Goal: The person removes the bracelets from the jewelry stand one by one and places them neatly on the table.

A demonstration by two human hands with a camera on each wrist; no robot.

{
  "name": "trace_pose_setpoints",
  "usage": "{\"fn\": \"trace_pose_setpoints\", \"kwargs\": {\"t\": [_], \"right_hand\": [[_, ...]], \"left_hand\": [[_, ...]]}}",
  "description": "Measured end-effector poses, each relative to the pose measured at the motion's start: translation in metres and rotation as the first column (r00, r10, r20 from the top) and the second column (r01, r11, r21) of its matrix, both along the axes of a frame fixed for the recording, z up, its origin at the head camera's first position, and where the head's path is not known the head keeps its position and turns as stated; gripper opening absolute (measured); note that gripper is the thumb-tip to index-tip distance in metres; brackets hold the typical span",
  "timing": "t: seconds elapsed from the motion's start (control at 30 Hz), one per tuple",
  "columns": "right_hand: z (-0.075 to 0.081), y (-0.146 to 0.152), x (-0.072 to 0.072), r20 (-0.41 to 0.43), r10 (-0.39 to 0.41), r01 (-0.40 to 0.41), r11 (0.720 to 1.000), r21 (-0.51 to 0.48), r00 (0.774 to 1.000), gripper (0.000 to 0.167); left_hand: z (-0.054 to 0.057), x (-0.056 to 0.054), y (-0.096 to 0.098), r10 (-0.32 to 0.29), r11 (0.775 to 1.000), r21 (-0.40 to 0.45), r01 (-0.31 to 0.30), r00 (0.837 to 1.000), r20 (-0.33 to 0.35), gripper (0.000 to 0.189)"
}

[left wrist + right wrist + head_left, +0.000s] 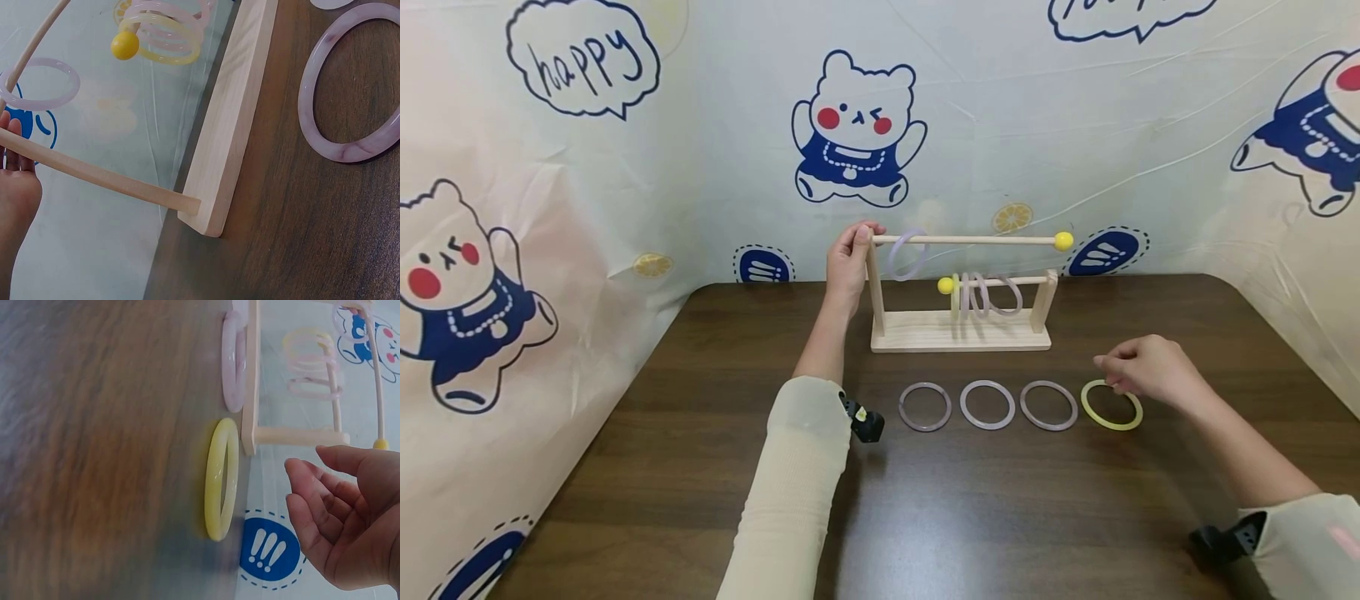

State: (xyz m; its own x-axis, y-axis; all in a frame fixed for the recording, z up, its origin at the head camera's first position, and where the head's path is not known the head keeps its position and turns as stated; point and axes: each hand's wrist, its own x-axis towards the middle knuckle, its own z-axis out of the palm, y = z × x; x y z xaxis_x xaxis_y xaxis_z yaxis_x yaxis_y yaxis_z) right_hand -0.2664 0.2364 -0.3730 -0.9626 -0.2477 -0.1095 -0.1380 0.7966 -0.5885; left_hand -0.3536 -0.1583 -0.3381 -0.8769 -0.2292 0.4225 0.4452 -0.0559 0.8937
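A pale wooden bangle stand (961,339) has two rods tipped with yellow balls. My left hand (847,271) grips the top of its left post, thumb in front. Near that hand, one lavender bangle (892,260) hangs on the upper rod (992,240). A yellow bangle (169,59) and several pale purple ones hang on the lower rod. My right hand (1157,371) hovers by another yellow bangle (1112,426), which lies flat on the table. In the right wrist view, the fingers of the right hand (350,519) are loosely bent and apart from that yellow bangle (213,487).
Left of the yellow bangle, a row of three purplish bangles lies on the dark wooden table (700,467): left (903,407), middle (964,406) and right (1026,407). A printed curtain (722,167) hangs close behind the stand.
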Motion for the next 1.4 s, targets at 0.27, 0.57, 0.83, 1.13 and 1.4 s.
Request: {"fn": "trace_pose_setpoints", "kwargs": {"t": [0.27, 0.57, 0.83, 1.13, 1.4], "right_hand": [[0.002, -0.009, -0.003, 0.001, -0.02, 0.02, 0.999, -0.048, 1.0, 0.038], [0.003, -0.024, -0.006, 0.018, -0.015, 0.017, 0.993, -0.117, 1.0, 0.036], [0.005, -0.033, -0.007, 0.024, -0.006, 0.01, 0.987, -0.161, 1.0, 0.034], [0.006, -0.038, -0.007, 0.031, 0.002, 0.003, 0.986, -0.165, 1.0, 0.035], [0.007, -0.043, -0.008, 0.021, 0.002, 0.002, 0.983, -0.184, 1.0, 0.034]], "left_hand": [[0.001, -0.001, -0.001, -0.018, 1.0, -0.003, 0.018, 1.0, 0.019, 0.033], [-0.001, -0.001, 0.0, -0.009, 1.0, 0.0, 0.009, 1.0, -0.001, 0.037], [-0.002, -0.001, 0.0, -0.015, 1.0, 0.012, 0.015, 1.0, -0.003, 0.036], [-0.002, -0.001, -0.001, -0.004, 1.0, 0.002, 0.004, 1.0, 0.017, 0.034], [-0.002, -0.001, -0.001, -0.007, 1.0, 0.011, 0.007, 1.0, 0.015, 0.033]]}}
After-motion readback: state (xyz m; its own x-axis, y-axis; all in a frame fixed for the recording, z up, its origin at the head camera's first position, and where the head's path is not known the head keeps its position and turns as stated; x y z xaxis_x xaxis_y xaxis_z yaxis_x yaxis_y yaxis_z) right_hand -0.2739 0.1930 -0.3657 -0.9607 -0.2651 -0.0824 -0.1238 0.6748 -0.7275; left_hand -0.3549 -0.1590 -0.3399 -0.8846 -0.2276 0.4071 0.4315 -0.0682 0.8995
